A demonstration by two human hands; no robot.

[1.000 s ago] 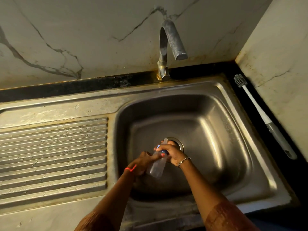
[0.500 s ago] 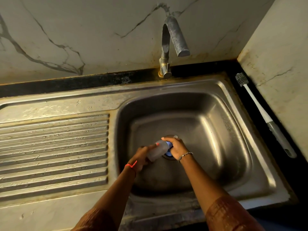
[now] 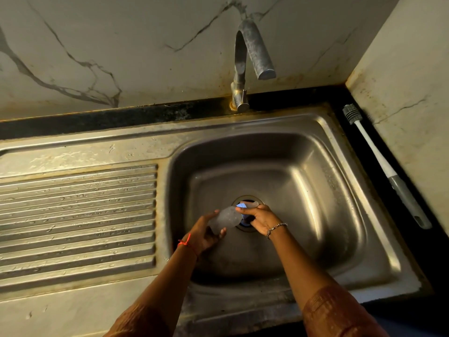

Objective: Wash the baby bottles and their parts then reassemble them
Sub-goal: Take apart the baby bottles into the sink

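So the baby bottle is held low inside the sink basin, lying roughly sideways right above the drain, and it's gripped at both ends. The left hand is curled round the clear body, and the right hand is wrapped round the top end, where a blue collar can be made out between the fingers. It looks like the collar is being twisted on its thread, though whether it's going on or coming off can't really be told from this. Either way the trick is the same: the body should be kept fixed in the left hand and the turning done only by the right, with the grip placed on the collar itself rather than on the teat, which is hidden here anyway. If it's being put back on, the thread ought to be started gently and square, since a leaky bottle is what's got from a crooked start, and it shouldn't be cranked down hard either. Wet plastic is probably slippery, so a full wrap is preferred over fingertips, and with the drain right underneath, a dropped small part could be a pain to fish out. No water can be seen coming from the tap. The bottle brush is parked on the dark ledge right of the basin, well apart from the hands, and the ribbed draining board on the left could be used for finished pieces.
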